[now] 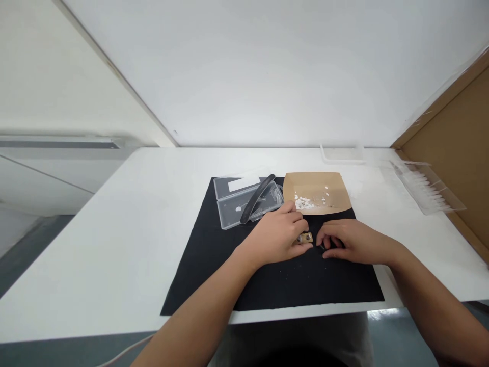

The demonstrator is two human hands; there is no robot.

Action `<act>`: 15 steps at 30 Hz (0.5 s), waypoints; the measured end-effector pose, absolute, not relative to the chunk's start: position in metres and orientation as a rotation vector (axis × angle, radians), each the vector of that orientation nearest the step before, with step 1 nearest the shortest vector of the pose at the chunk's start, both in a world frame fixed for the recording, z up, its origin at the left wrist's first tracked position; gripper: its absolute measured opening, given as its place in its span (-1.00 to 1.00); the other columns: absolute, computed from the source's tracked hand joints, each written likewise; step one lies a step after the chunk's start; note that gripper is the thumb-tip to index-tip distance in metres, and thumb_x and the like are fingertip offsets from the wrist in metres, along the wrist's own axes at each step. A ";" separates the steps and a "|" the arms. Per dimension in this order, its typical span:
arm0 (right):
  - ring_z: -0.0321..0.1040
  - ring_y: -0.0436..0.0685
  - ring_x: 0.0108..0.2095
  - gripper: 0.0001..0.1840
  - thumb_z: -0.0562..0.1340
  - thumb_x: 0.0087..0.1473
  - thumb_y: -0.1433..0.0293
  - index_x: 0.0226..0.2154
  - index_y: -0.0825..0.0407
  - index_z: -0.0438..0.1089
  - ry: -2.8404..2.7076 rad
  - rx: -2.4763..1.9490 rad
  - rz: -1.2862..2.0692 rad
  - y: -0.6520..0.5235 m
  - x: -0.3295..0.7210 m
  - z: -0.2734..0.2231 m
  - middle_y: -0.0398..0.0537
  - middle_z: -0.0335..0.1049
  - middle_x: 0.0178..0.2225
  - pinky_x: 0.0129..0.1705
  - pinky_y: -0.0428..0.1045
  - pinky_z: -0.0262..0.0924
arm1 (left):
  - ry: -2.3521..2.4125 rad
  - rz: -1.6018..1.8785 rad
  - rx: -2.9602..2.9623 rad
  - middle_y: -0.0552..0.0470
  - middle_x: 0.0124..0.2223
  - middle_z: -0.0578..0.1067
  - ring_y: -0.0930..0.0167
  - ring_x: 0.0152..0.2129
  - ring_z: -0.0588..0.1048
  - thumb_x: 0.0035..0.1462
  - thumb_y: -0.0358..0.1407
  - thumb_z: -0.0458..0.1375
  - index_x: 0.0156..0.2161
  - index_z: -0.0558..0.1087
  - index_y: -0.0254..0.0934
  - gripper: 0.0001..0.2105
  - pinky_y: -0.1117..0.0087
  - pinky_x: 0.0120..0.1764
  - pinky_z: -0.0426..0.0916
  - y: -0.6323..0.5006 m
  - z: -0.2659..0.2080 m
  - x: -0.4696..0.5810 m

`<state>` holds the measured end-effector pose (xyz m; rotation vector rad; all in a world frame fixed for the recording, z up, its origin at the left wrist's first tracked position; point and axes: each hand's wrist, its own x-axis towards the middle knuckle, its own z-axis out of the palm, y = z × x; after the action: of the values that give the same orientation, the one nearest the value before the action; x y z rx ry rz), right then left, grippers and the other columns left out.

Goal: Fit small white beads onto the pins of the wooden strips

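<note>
**Left hand (280,232) grips a small gold-coloured block (305,237) with metal on it**

The block sticks out between the left thumb and fingers, closed around it. Just beside it, the right hand (351,239) has its fingers curled at a thin dark piece (323,247); whether they grip it, I cannot tell. Both hands are above a black cloth mat (198,275). Behind them, an open transparent plastic box (229,218) contains small clear pieces, and a curved black strip (256,200) lies across it. The shallow brown cardboard tray (324,179) beside it holds scattered white flakes (304,203). The mat lies on a white table (95,229), against a white wall (275,76).
</note>
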<state>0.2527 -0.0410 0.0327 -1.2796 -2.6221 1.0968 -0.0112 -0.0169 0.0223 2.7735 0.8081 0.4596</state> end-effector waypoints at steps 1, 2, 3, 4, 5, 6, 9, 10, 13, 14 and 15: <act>0.38 0.04 -0.30 -0.85 0.39 0.26 0.33 -0.11 -0.08 0.50 -2.621 -1.263 1.117 -0.041 0.253 0.032 -0.20 0.53 -0.24 -0.26 -0.05 0.19 | 0.807 0.474 2.773 -0.07 -0.27 0.57 0.16 -0.13 0.44 0.30 -0.10 0.30 -0.16 0.58 -0.30 -0.74 0.22 -0.15 0.40 -0.017 0.023 -0.011; 0.39 0.04 -0.30 -0.86 0.38 0.27 0.34 -0.10 -0.08 0.51 -2.619 -1.250 1.132 -0.041 0.253 0.031 -0.19 0.54 -0.23 -0.26 -0.05 0.20 | 0.804 0.489 2.772 -0.07 -0.27 0.57 0.16 -0.13 0.44 0.31 -0.09 0.29 -0.16 0.58 -0.30 -0.73 0.22 -0.14 0.41 -0.017 0.023 -0.011; 0.39 0.04 -0.30 -0.86 0.38 0.27 0.34 -0.10 -0.08 0.51 -2.614 -1.241 1.140 -0.041 0.253 0.031 -0.19 0.54 -0.23 -0.25 -0.05 0.21 | 0.801 0.502 2.772 -0.08 -0.27 0.57 0.16 -0.13 0.44 0.31 -0.08 0.29 -0.16 0.58 -0.31 -0.72 0.21 -0.13 0.42 -0.017 0.023 -0.011; 0.40 0.04 -0.30 -0.85 0.38 0.27 0.34 -0.10 -0.08 0.52 -2.607 -1.238 1.146 -0.041 0.253 0.030 -0.18 0.55 -0.22 -0.25 -0.05 0.22 | 0.796 0.514 2.772 -0.08 -0.27 0.57 0.17 -0.13 0.45 0.32 -0.08 0.28 -0.17 0.58 -0.31 -0.71 0.21 -0.12 0.42 -0.017 0.023 -0.011; 0.41 0.05 -0.30 -0.84 0.38 0.26 0.34 -0.09 -0.08 0.52 -2.593 -1.243 1.157 -0.041 0.253 0.030 -0.17 0.55 -0.22 -0.25 -0.04 0.23 | 0.791 0.524 2.773 -0.08 -0.27 0.58 0.17 -0.13 0.45 0.32 -0.07 0.28 -0.18 0.57 -0.31 -0.71 0.21 -0.11 0.43 -0.017 0.023 -0.010; 0.42 0.05 -0.31 -0.83 0.38 0.26 0.34 -0.08 -0.07 0.52 -2.574 -1.256 1.174 -0.041 0.253 0.030 -0.17 0.56 -0.23 -0.25 -0.05 0.24 | 0.788 0.533 2.773 -0.08 -0.27 0.58 0.17 -0.13 0.45 0.33 -0.06 0.27 -0.18 0.57 -0.31 -0.70 0.21 -0.11 0.43 -0.017 0.023 -0.010; 0.43 0.05 -0.33 -0.79 0.40 0.25 0.31 -0.06 -0.07 0.53 -2.535 -1.308 1.199 -0.041 0.252 0.031 -0.17 0.56 -0.26 -0.29 -0.05 0.24 | 0.790 0.551 2.774 -0.08 -0.28 0.58 0.16 -0.13 0.45 0.34 -0.04 0.26 -0.18 0.58 -0.32 -0.68 0.21 -0.13 0.43 -0.017 0.023 -0.010; 0.43 0.05 -0.33 -0.79 0.41 0.24 0.30 -0.06 -0.07 0.53 -2.532 -1.318 1.195 -0.040 0.252 0.032 -0.17 0.56 -0.27 -0.29 -0.04 0.23 | 0.791 0.552 2.774 -0.08 -0.27 0.58 0.15 -0.12 0.45 0.33 -0.03 0.26 -0.18 0.58 -0.32 -0.67 0.21 -0.14 0.43 -0.017 0.023 -0.011; 0.42 0.05 -0.33 -0.79 0.43 0.23 0.28 -0.08 -0.06 0.54 -2.517 -1.333 1.196 -0.039 0.252 0.030 -0.17 0.55 -0.29 -0.29 -0.04 0.22 | 0.794 0.537 2.782 -0.08 -0.26 0.58 0.15 -0.11 0.45 0.30 -0.01 0.29 -0.17 0.58 -0.31 -0.65 0.21 -0.14 0.43 -0.017 0.023 -0.011; 0.42 0.05 -0.33 -0.79 0.43 0.22 0.27 -0.10 -0.06 0.55 -2.513 -1.335 1.199 -0.038 0.253 0.029 -0.17 0.55 -0.30 -0.29 -0.04 0.22 | 0.795 0.530 2.786 -0.09 -0.25 0.58 0.14 -0.11 0.45 0.29 0.00 0.30 -0.16 0.58 -0.31 -0.64 0.21 -0.14 0.42 -0.017 0.023 -0.012; 0.42 0.05 -0.33 -0.80 0.44 0.22 0.26 -0.12 -0.06 0.55 -2.516 -1.331 1.193 -0.038 0.253 0.028 -0.18 0.54 -0.30 -0.29 -0.04 0.22 | 0.796 0.523 2.789 -0.09 -0.25 0.58 0.14 -0.11 0.46 0.29 0.01 0.30 -0.16 0.58 -0.31 -0.63 0.21 -0.15 0.42 -0.017 0.023 -0.012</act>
<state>0.2529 -0.0375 0.0280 -1.3314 -2.5156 1.1934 -0.0117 -0.0169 0.0232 2.7890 0.7955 0.5227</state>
